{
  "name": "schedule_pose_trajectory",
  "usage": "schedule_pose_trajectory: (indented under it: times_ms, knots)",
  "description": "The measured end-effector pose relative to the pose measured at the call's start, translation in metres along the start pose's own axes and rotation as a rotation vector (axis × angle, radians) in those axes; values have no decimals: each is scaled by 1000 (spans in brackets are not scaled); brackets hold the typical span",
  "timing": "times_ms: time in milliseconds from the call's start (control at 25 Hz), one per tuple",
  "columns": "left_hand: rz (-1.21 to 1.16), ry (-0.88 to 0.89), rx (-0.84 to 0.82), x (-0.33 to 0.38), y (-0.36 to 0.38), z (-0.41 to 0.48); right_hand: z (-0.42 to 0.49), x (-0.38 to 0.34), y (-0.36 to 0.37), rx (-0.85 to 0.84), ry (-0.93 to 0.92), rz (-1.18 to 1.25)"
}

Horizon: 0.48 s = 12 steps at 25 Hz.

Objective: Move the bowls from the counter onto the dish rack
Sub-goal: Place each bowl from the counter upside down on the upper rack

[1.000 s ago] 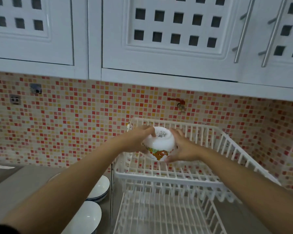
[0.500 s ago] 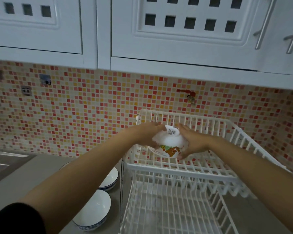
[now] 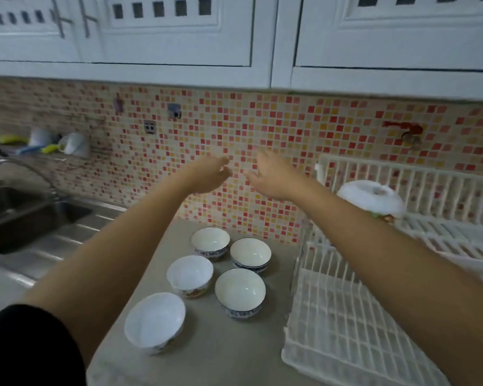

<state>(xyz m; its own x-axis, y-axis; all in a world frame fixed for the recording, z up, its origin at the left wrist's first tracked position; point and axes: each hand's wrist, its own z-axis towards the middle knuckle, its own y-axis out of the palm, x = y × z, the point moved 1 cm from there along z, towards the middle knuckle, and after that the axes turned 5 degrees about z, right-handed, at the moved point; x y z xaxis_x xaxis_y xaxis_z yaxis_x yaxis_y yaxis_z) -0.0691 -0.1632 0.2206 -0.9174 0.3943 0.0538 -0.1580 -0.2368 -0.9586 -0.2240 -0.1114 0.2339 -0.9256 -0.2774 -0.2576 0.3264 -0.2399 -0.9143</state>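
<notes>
One white bowl (image 3: 370, 198) with a cartoon print rests upside down on the upper tier of the white dish rack (image 3: 346, 324) at the right. Several white bowls stand upright on the grey counter (image 3: 221, 358): the nearest (image 3: 154, 321), one with a printed side (image 3: 189, 274), a blue-rimmed one (image 3: 239, 291), and two further back (image 3: 210, 241) (image 3: 250, 254). My left hand (image 3: 211, 175) and my right hand (image 3: 271, 176) hover empty, fingers apart, high above the bowls in front of the tiled wall.
A steel sink (image 3: 20, 215) with a tap (image 3: 25, 168) lies to the left. A wall shelf (image 3: 48, 146) holds cups and utensils. White cabinets (image 3: 179, 32) hang overhead. A red valve (image 3: 407, 132) sticks out of the mosaic wall above the rack.
Both hands let go of the printed bowl, which now sits upside down on the rack's upper tier. The hands moved left, away from the rack, and my view swung left over the counter bowls.
</notes>
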Motion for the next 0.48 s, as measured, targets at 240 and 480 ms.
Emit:
schedule_pose_trajectory:
  times_ms: [240, 480]
  knots:
    - [43, -239, -276, -111, 88, -99, -20, -71, 169, -261, 78, 169]
    - [-22, -498, -502, -164, 200, -187, -61, -89, 317, -519, 370, 400]
